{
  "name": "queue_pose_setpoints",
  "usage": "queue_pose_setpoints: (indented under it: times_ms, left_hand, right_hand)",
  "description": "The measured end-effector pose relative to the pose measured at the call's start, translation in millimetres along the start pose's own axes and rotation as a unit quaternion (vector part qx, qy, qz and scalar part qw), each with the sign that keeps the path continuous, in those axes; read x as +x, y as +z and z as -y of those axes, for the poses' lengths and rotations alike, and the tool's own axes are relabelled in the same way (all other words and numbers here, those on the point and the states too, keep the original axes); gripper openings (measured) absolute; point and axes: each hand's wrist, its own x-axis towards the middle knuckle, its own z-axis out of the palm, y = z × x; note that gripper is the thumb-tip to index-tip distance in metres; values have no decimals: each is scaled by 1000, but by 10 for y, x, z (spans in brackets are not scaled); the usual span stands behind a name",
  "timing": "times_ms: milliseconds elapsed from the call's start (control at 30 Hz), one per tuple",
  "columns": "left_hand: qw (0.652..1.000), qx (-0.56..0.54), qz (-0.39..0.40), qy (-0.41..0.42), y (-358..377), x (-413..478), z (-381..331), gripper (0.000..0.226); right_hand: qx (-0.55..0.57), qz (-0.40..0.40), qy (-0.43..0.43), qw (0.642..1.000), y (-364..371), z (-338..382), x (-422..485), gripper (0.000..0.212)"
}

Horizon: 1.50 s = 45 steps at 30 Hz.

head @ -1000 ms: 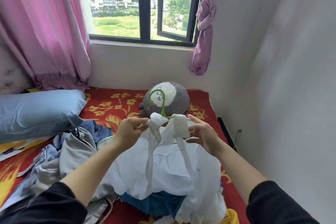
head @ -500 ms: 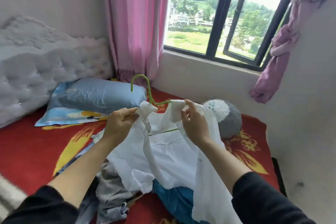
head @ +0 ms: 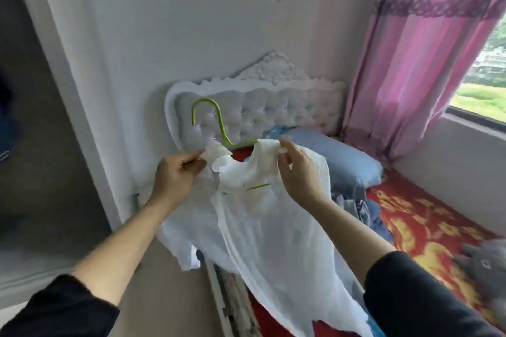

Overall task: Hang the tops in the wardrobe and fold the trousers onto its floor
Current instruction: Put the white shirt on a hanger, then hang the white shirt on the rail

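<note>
Left hand (head: 179,172) pinches one shoulder of the white top (head: 262,227), right hand (head: 299,172) curls round the other shoulder. Top hangs in the air on a green hanger (head: 216,123), hook up. Far behind: white headboard (head: 273,107), blue pillow (head: 336,153), red bedspread (head: 427,216) right.

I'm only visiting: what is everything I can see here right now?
top: one, white, on the hanger, held up
hanger: one, green, inside the top's neck, hook upward
headboard: one, white, against the wall
pillow: one, blue, below the headboard
bedspread: one, red with yellow flowers, right of the pillow
clothes pile: one, blue and grey, on the bedspread
plush toy: one, grey, right edge
curtain: one, pink, beside the window
left hand: one, pinching one shoulder of the top
right hand: one, pinching the other shoulder
</note>
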Motion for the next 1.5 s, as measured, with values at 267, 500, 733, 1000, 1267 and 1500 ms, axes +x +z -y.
queue_pose_setpoints:
  times_ms: [267,500,733,1000,1267,1500]
  left_hand:
    - [989,127,-75,23,-1882,475,430,22]
    - [960,235,-146,34,-3285,686,604,23]
    - [928,328,-178,4,-4017,436,1036,20]
    - [909,355,-210,-67,-4429,209,1272,26]
    - [894,394,-196,-83,-4427,133,1449,15]
    - [869,382,-287,-132,-4174,347,1726,9]
  right_hand:
    - [-90,120,-144,978,1066,1429,736,18]
    - [126,170,-91,973,2081,2630,1035,19]
    - [137,207,-86,965,3076,3236,714,6]
    - [406,231,67,882,3694,3720,-86,22]
    - [388,302,91,866,3840,3975,130,22]
    - [314,477,-83,816,3880,3636,143,33]
